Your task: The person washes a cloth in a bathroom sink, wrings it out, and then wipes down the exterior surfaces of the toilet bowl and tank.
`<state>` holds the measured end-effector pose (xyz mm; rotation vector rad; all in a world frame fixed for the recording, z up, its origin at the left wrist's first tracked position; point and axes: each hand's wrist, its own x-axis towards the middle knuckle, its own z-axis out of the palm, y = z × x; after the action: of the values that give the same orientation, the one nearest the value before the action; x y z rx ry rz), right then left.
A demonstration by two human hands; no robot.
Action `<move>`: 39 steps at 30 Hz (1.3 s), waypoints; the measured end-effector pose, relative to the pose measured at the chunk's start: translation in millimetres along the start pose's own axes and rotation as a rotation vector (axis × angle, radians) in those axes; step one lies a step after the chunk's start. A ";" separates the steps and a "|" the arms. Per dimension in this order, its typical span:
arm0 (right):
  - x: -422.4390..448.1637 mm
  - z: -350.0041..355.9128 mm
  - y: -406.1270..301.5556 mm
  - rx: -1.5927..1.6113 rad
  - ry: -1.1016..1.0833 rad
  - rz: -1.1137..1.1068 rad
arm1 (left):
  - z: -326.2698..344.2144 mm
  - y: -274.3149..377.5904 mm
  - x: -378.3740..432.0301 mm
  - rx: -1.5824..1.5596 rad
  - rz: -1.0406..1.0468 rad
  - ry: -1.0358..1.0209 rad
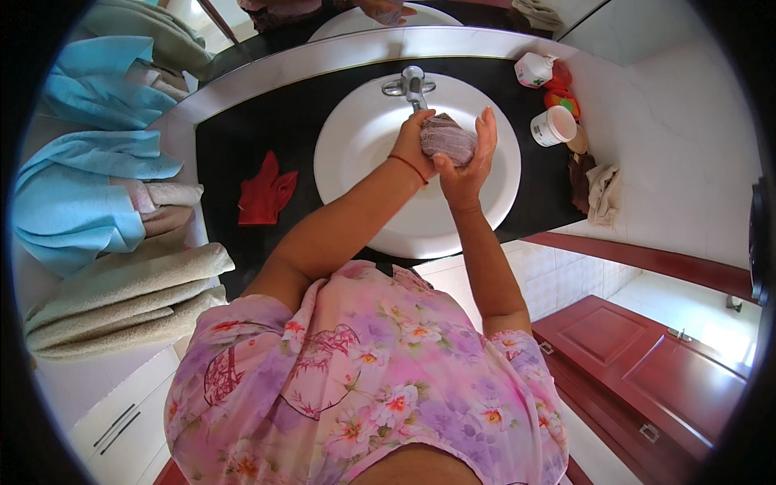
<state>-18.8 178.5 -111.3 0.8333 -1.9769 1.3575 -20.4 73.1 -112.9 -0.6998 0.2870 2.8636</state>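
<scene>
Between my two hands is a bunched, wet-looking greyish-purple cloth [448,139], held above the white washbasin [339,163]. My left hand [412,138], with a red cord at its wrist, grips the cloth from the left side. Against the cloth's right side and lower edge rests my right hand [470,173], thumb and fingers spread around it. A chrome faucet [413,85] stands at the back of the basin, just beyond my left fingers. Whether water is running is hard to tell. The palm side of my left hand is hidden.
A red glove-shaped cloth [267,191] lies on the black countertop [254,133]. Along the right wall stand a white pump bottle [533,70], a white tub [553,126] and a folded beige cloth [603,194]. Towels [91,194] hang at left; a mirror [279,36] backs the counter.
</scene>
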 end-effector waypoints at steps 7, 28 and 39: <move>31.3 20.3 -37.3 0.717 0.448 0.806 | 41.9 -8.4 -22.5 0.247 0.609 0.023; 43.0 -39.0 -10.1 1.109 -0.761 1.572 | 14.8 -41.8 -58.5 1.707 1.611 -1.283; 40.8 -39.8 11.3 0.512 -1.346 1.346 | -12.3 -83.8 -34.8 2.146 1.741 -1.467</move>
<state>-48.3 212.7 -74.8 0.5958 -3.6837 2.4676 33.7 146.8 -119.3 -1.4793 -1.9626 -0.2625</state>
